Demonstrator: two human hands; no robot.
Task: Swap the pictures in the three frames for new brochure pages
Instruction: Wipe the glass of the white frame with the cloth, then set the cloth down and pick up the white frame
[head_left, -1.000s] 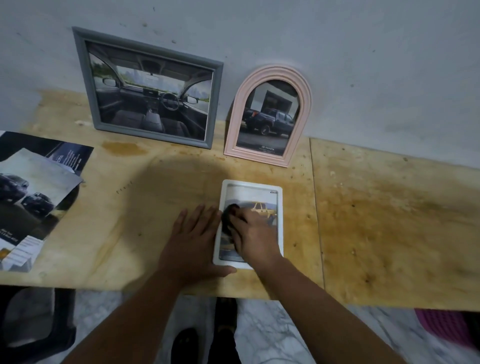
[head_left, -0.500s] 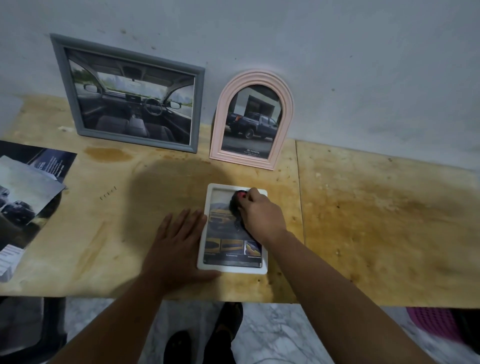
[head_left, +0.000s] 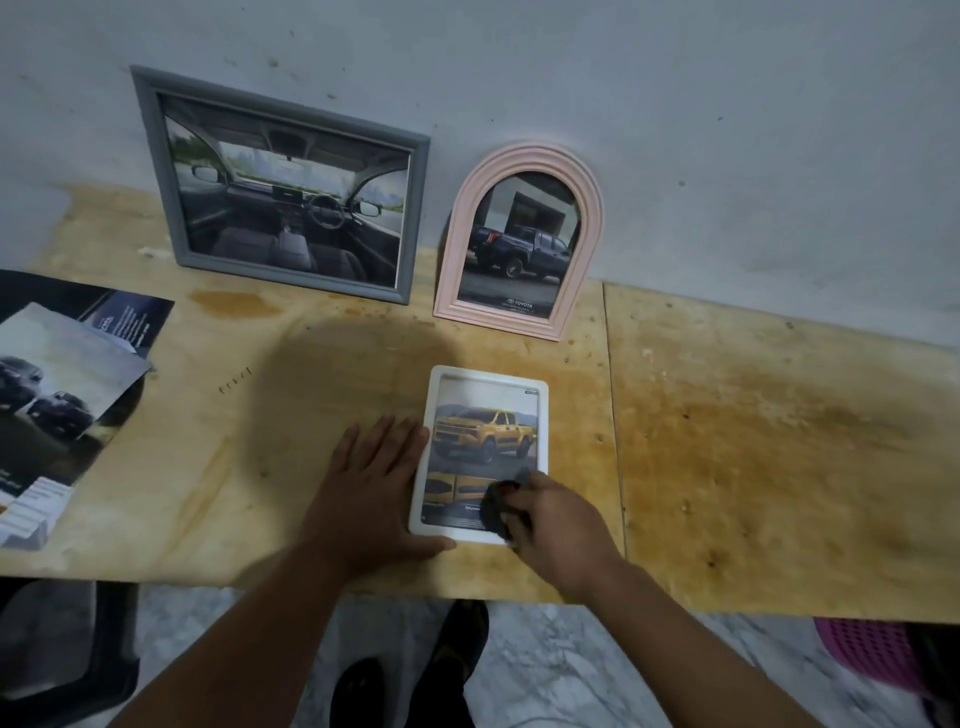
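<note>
Your right hand (head_left: 558, 525) has its grip closed on a small dark cloth (head_left: 497, 503), bunched and soft, pressed on the near right corner of the white frame (head_left: 422, 478). Your left hand (head_left: 371, 493) lies flat just left of that grip, fingers straight along the frame's edge, thumb at its near rim — keep it there so the frame cannot skate on the counter (head_left: 753, 467). Wipe lightly; the glossy front will likely smear under pressure. The frame is a smooth rounded rectangle showing a yellow truck. Beyond your grip, leaning on the wall — a ridged pink arched frame (head_left: 587, 218) and a matte grey frame (head_left: 156, 171). Far left lie loose glossy brochure pages (head_left: 57, 395).
</note>
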